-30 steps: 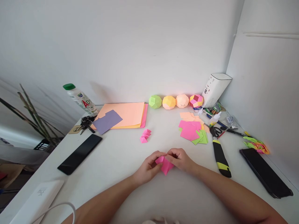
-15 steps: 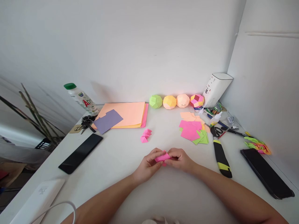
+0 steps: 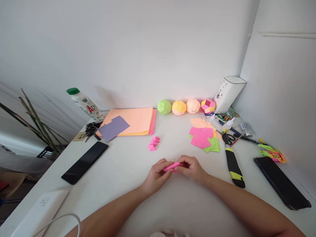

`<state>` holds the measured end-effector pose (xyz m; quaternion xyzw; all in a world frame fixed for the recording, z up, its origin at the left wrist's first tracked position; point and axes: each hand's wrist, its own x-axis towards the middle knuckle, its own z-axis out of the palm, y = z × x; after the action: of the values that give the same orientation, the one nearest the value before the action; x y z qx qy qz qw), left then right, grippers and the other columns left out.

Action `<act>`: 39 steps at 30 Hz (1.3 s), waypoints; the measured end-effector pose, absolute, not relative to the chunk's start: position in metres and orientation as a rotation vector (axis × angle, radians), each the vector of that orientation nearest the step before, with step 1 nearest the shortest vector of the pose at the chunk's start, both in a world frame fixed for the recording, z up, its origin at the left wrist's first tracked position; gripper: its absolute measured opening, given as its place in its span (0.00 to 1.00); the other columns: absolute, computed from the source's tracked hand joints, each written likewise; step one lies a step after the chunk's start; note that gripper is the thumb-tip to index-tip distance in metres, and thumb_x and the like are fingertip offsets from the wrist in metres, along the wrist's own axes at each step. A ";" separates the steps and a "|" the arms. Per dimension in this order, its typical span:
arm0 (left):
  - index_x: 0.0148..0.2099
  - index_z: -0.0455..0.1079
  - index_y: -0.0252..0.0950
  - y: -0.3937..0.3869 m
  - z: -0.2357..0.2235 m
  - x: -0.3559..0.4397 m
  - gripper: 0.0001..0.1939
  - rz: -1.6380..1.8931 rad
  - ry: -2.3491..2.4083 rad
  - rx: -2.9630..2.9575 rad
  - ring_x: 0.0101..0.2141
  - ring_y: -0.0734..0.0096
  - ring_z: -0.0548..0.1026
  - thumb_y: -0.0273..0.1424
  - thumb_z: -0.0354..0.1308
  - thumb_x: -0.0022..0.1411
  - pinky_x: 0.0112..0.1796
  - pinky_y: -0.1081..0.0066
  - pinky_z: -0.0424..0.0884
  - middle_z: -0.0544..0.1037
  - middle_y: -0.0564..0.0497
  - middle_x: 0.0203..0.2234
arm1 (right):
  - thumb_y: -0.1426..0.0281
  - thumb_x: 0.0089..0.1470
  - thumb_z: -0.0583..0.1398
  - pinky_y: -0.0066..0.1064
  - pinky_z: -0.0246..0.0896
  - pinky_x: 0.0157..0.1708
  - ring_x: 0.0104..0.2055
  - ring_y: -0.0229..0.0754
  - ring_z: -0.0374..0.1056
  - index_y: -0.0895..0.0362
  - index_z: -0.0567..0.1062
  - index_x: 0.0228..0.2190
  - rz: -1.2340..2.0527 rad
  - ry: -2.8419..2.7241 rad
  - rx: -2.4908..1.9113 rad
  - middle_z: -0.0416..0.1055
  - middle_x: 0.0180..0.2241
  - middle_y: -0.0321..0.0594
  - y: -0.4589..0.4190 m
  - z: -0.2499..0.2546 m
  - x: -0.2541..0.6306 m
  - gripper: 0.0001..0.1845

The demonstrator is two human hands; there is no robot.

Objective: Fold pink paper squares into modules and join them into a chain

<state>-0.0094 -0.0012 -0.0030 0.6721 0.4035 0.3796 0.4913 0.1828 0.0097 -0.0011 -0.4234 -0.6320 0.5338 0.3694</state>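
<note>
"While both hands meet over the table (image 3: 123,171), what do they have between them?"

"The paper (image 3: 172,167). It is over the near middle of the table, well in from the left edge. I can't tell whether it touches the top."

"Which way does it lie?"

"Its long axis runs mostly from left to right, at a slight slant. The left end points nearer the person, the right end a bit more toward the back edge."

"And how does it look?"

"Bright pink, narrow, folded into a slim strip, with a small bit of pink showing below, by the right thumb. Fingers cover both ends, so the full shape is hidden. I see no marks on the part that shows."

"How are the hands?"

"The left hand (image 3: 156,174) is nearly closed, fingers bent, with the left end pinched against the thumb. The right hand (image 3: 194,169) pinches the right end in the same way."

"What lies about them?"

"Small pink pieces (image 3: 154,144) sit farther back and slightly left. Pink, green and peach scraps (image 3: 201,138) lie back and right, with the cutter (image 3: 234,168) beside them. Four balls (image 3: 179,108) stand in a row along the back edge, right of the sheets (image 3: 133,120)."
</note>
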 end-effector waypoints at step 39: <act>0.36 0.76 0.35 -0.002 0.001 -0.010 0.15 0.846 1.054 1.717 0.23 0.74 0.64 0.36 0.50 0.62 0.26 0.74 0.62 0.66 0.53 0.21 | 0.63 0.50 0.63 0.28 0.57 0.27 0.26 0.36 0.60 0.57 0.77 0.26 1.432 -1.582 -1.014 0.66 0.25 0.36 0.013 0.005 0.185 0.09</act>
<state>-0.0100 -0.0016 0.0011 0.6976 0.4284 0.3436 0.4602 0.1851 0.0134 0.0045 -0.3971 -0.6194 0.5606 0.3799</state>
